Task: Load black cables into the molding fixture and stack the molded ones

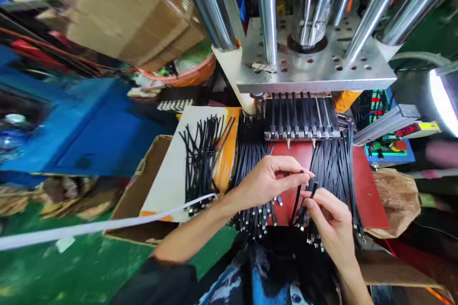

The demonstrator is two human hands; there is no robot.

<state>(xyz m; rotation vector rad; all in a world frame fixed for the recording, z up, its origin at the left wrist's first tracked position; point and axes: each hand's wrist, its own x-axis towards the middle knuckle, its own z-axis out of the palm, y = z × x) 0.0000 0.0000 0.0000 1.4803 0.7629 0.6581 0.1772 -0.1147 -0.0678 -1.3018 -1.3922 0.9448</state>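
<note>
A: What do we hold?
B: Our left hand [266, 178] and right hand [331, 219] pinch one thin black cable [296, 198] over the red bench [365, 190], below the grey metal press [307, 69].

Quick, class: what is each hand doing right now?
Left hand: pinched shut on a black strap.
Right hand: pinched shut on the same black strap.

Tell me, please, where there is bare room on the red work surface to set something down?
Bare red mat lies right of the right cable bundle, and a strip sits between bundles below the fixture. Around both hands it's crowded.
</note>
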